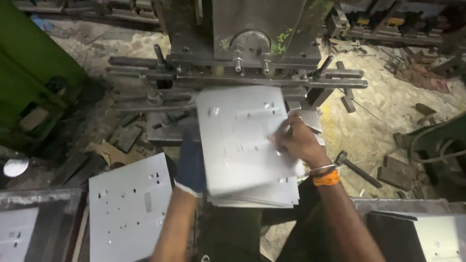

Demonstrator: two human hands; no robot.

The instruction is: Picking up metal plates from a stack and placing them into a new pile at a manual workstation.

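Head view: one downward look over a press bench, with both of the person's forearms in the lower middle.
Top sheet: a pale grey punched metal sheet is held nearly flat and slightly blurred, its far edge reaching under the press frame.
Stack beneath: more sheets of the same kind are seen as stepped edges just under the near side of the top sheet, squared roughly with it, so the top one appears to be carried on the pile.
Left hand: covered by a dark blue glove and set against the left edge of the top sheet; it is closed along that edge, the fingertips hidden under the metal, which looks like a grip meant to steady the side.
Right hand: bare, laid on the upper face near the right edge, fingers bent and pressed down on the sheet, not spread; a ring, a metal bangle and an orange band are worn.
Side pile: a second lot of punched sheets is laid to the left, apart from both hands.
Floor: scrap pieces and metal blocks are scattered to the right of the bench.
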